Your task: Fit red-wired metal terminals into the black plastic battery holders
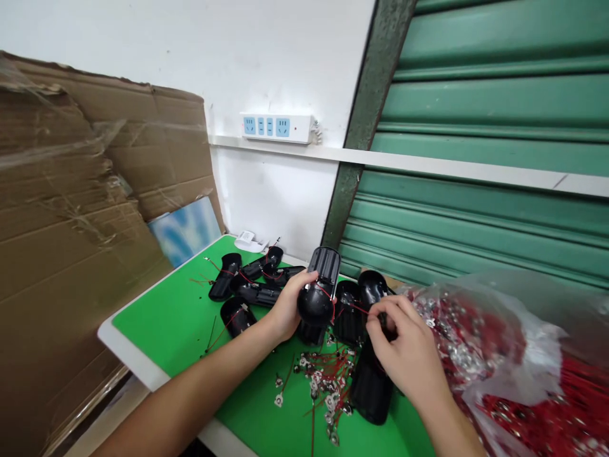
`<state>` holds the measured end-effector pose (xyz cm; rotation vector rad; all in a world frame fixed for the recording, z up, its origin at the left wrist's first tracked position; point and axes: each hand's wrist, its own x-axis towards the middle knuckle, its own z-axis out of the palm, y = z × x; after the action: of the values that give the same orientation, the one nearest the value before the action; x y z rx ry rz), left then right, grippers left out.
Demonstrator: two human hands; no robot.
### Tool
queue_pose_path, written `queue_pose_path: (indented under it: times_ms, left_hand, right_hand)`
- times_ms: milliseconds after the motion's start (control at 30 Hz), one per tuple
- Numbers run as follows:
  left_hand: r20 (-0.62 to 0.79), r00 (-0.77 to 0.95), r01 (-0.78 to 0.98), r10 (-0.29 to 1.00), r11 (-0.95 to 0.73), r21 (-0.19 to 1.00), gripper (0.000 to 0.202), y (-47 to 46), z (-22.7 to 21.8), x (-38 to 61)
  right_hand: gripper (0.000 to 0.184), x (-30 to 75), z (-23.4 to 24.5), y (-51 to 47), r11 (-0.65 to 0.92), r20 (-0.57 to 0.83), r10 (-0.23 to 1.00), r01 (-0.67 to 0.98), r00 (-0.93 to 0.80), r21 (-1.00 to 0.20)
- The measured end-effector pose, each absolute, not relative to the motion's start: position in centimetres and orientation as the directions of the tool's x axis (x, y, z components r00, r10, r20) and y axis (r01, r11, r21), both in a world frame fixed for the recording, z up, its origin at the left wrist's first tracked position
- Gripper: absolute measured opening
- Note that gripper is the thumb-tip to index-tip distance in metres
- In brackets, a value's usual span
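My left hand (285, 308) grips a black plastic housing (316, 304), raised above the table with its ribbed slots at the top and a rounded cup below. Red wire lies across the cup. To the right, my right hand (404, 339) has thumb and forefinger pinched on a thin red wire (358, 308); where its far end joins is unclear. Beneath that hand, another black housing (373, 387) lies on the table, partly covered. Between my hands, small metal contacts with red leads (330, 384) form a loose pile.
More black housings (257, 292), some with wires, lie on the green tabletop (166, 324). Clear plastic bags of red wired contacts (476, 336) crowd the right side. Cardboard (95, 222) stands at left. A power strip (278, 127) sits on a wall rail beside a green shutter (476, 108).
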<state>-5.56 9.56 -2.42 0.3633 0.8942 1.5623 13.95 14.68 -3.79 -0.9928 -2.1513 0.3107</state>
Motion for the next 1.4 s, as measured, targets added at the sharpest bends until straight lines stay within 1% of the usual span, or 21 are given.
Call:
queue_pose_path:
  times_ms: [67, 100, 233, 367, 467, 533, 600, 700, 767, 800, 867, 1033, 1067, 1133, 1200, 1233, 1300, 1400]
  left_hand:
    - [-0.209, -0.139, -0.633, 0.968, 0.076, 0.771, 0.047, 9.5, -2.5, -5.6]
    - [-0.186, -0.107, -0.596, 0.977, 0.087, 0.799, 0.046, 9.5, -2.7, -5.6]
    - [-0.160, -0.028, -0.494, 0.987, 0.126, 0.860, 0.035, 9.5, -3.4, -5.6]
    - [-0.186, 0.032, -0.466, 0.982, 0.179, 0.867, 0.029, 9.4, -3.6, -5.4]
    - [-0.206, 0.056, -0.483, 0.977, 0.207, 0.851, 0.031, 9.2, -3.3, -5.2]
    - [-0.222, 0.067, -0.499, 0.973, 0.225, 0.837, 0.033, 9.2, -3.2, -5.1]
    - [-0.234, 0.094, -0.522, 0.968, 0.248, 0.816, 0.034, 9.2, -3.3, -5.1]
    - [-0.257, 0.196, -0.551, 0.946, 0.323, 0.770, 0.040, 9.1, -3.6, -5.3]
    - [-0.277, 0.253, -0.555, 0.927, 0.374, 0.743, 0.048, 9.1, -3.8, -5.5]
    - [-0.285, 0.265, -0.558, 0.921, 0.387, 0.734, 0.051, 9.0, -3.8, -5.5]
    - [-0.286, 0.255, -0.575, 0.924, 0.383, 0.723, 0.051, 9.0, -3.8, -5.5]
    - [-0.292, 0.248, -0.582, 0.924, 0.383, 0.717, 0.037, 9.2, -4.3, -5.2]
    - [-0.299, 0.214, -0.580, 0.930, 0.368, 0.727, 0.036, 9.3, -4.5, -5.0]
    - [-0.284, 0.075, -0.545, 0.956, 0.278, 0.791, 0.031, 9.5, -4.9, -4.8]
    - [-0.196, -0.053, -0.425, 0.979, 0.156, 0.892, 0.026, 9.6, -5.0, -4.7]
    - [-0.144, -0.073, -0.345, 0.987, 0.110, 0.932, 0.025, 9.6, -5.0, -4.7]
    - [-0.071, -0.064, -0.196, 0.995, 0.058, 0.979, 0.027, 9.6, -4.8, -4.7]
    - [-0.037, -0.057, -0.035, 0.998, 0.035, 0.999, 0.031, 9.4, -4.5, -4.9]
  right_hand:
    - [0.013, 14.2, -3.9, 15.0, 0.666, 0.600, 0.718, 0.599, -0.354, -0.444]
    - [0.014, 14.3, -3.9, 15.1, 0.664, 0.612, 0.716, 0.599, -0.336, -0.448]
    - [0.019, 14.5, -3.7, 15.3, 0.646, 0.587, 0.746, 0.554, -0.314, -0.525]
    - [0.019, 14.4, -3.6, 15.1, 0.631, 0.578, 0.760, 0.551, -0.296, -0.547]
    - [0.018, 14.4, -3.5, 15.1, 0.630, 0.590, 0.757, 0.556, -0.282, -0.543]
    - [0.018, 14.4, -3.5, 15.2, 0.613, 0.573, 0.776, 0.532, -0.264, -0.584]
    - [0.019, 14.4, -3.6, 15.3, 0.560, 0.522, 0.824, 0.462, -0.221, -0.688]
    - [0.021, 14.1, -3.8, 15.3, 0.364, 0.333, 0.929, 0.236, -0.161, -0.901]
    - [0.030, 13.5, -4.0, 14.9, 0.224, 0.206, 0.963, 0.092, -0.172, -0.970]
    - [0.035, 13.2, -4.0, 14.7, 0.188, 0.175, 0.968, 0.058, -0.180, -0.981]
    - [0.040, 12.7, -4.0, 14.3, 0.197, 0.185, 0.967, 0.059, -0.175, -0.979]
    - [0.037, 12.3, -3.9, 14.0, 0.340, 0.324, 0.939, 0.192, -0.112, -0.920]
    - [0.036, 12.5, -3.9, 14.0, 0.375, 0.366, 0.927, 0.230, -0.084, -0.898]
    - [0.031, 12.8, -3.9, 14.1, 0.451, 0.454, 0.889, 0.285, -0.060, -0.846]
    - [0.025, 13.1, -3.8, 14.1, 0.526, 0.510, 0.850, 0.284, -0.136, -0.801]
    - [0.022, 13.2, -3.7, 14.0, 0.555, 0.516, 0.832, 0.272, -0.206, -0.786]
    - [0.017, 13.2, -3.5, 13.8, 0.600, 0.513, 0.792, 0.263, -0.332, -0.756]
    - [0.014, 12.9, -3.3, 13.6, 0.656, 0.525, 0.744, 0.302, -0.414, -0.692]
